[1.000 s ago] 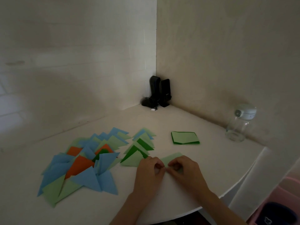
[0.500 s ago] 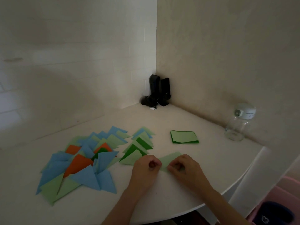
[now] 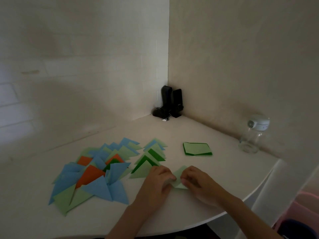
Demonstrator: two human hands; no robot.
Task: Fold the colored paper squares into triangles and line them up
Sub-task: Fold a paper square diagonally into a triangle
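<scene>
A light green paper [image 3: 179, 178] lies on the white table [image 3: 224, 178] near its front edge, partly folded. My left hand [image 3: 158, 182] and my right hand [image 3: 198, 181] pinch it from either side, fingertips almost meeting over it. A row of overlapping green triangles [image 3: 150, 161] runs back from my left hand. Further left spreads a pile of blue, orange and green triangles [image 3: 93, 175]. A stack of green squares [image 3: 197, 149] lies behind my right hand.
A clear bottle with a white lid [image 3: 253, 135] stands at the right by the wall. Black speakers [image 3: 171, 102] with a cable sit in the far corner. The table's rounded edge curves off to the right, with a pink bin [image 3: 302, 213] below it.
Both hands stay on the light green paper. The fingers have shifted, and the paper's near edge now shows between the hands.
</scene>
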